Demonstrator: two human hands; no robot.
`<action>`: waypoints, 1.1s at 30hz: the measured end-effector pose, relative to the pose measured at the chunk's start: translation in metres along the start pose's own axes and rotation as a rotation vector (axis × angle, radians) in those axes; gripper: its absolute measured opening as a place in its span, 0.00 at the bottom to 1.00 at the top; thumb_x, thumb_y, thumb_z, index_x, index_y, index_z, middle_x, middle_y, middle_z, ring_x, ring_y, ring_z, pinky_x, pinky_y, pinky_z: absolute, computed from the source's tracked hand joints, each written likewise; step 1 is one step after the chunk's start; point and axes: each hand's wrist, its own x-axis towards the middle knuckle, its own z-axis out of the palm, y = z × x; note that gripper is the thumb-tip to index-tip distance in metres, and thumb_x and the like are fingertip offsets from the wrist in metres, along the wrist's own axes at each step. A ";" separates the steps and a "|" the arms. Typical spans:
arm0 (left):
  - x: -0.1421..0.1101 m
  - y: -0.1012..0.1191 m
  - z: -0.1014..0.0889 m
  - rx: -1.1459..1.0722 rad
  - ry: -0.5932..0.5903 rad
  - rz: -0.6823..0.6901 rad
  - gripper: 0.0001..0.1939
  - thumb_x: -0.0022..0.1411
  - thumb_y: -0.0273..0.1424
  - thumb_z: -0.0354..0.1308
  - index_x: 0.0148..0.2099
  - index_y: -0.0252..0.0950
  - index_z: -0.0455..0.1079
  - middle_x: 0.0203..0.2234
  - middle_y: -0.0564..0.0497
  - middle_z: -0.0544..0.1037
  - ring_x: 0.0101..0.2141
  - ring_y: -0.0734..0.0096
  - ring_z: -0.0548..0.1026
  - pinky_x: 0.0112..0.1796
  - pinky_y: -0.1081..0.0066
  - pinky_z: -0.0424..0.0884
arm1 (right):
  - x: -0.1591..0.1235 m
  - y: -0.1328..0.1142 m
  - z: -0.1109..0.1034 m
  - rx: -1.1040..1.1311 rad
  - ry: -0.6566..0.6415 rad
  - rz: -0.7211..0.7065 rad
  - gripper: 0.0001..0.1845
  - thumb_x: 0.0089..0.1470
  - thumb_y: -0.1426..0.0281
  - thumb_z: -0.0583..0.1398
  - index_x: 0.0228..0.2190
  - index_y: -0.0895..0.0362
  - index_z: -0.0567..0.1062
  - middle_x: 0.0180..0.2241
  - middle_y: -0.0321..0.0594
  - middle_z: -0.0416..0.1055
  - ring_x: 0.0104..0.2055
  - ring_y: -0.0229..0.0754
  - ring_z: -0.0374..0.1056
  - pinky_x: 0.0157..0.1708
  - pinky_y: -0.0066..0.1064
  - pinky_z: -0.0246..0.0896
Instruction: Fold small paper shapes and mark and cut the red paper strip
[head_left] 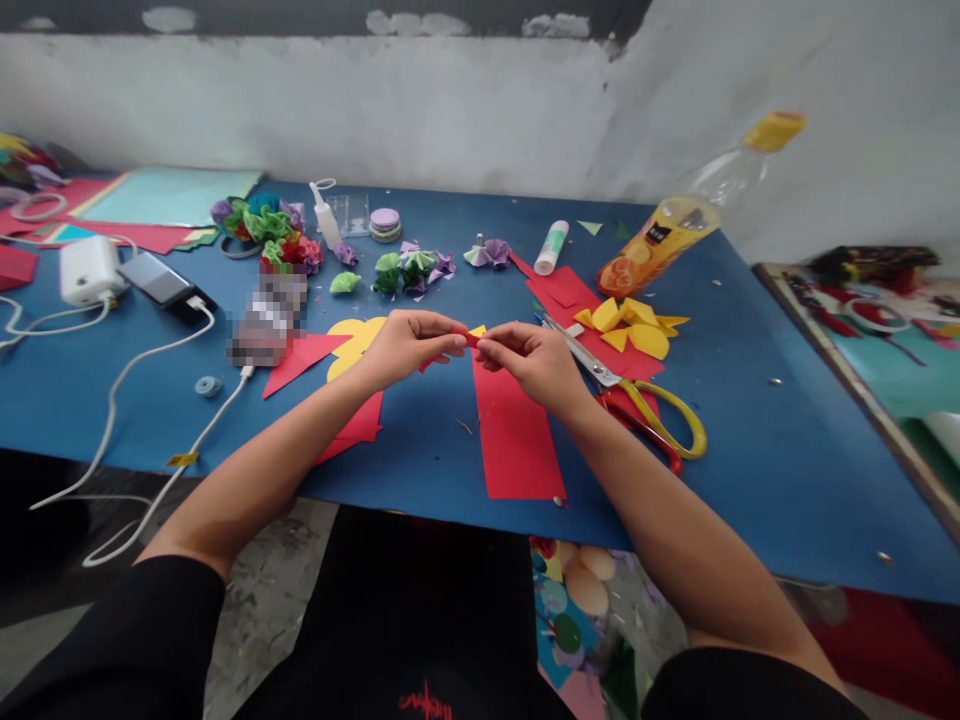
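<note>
Two hands are shown: by the left hand (412, 348) and right hand (534, 362), a small red-and-yellow paper piece (472, 340) is pinched, each grip closed on one end, above the blue surface (780, 480). Light, even pressure is advised, so thin paper is not crushed. Rightward reach is crowded by scissors (613, 380), yellow scraps (643, 338) and a bottle (660, 243).

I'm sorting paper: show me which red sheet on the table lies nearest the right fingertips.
The long rectangle, its far end below the right hand; other red sheets lie farther off.
</note>
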 end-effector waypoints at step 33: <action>-0.002 0.009 0.004 0.048 0.018 0.011 0.14 0.56 0.37 0.56 0.31 0.30 0.74 0.21 0.50 0.75 0.21 0.80 0.67 0.23 0.78 0.63 | 0.001 -0.003 -0.005 0.003 0.026 0.001 0.11 0.47 0.63 0.63 0.28 0.58 0.74 0.24 0.37 0.73 0.26 0.36 0.69 0.30 0.30 0.66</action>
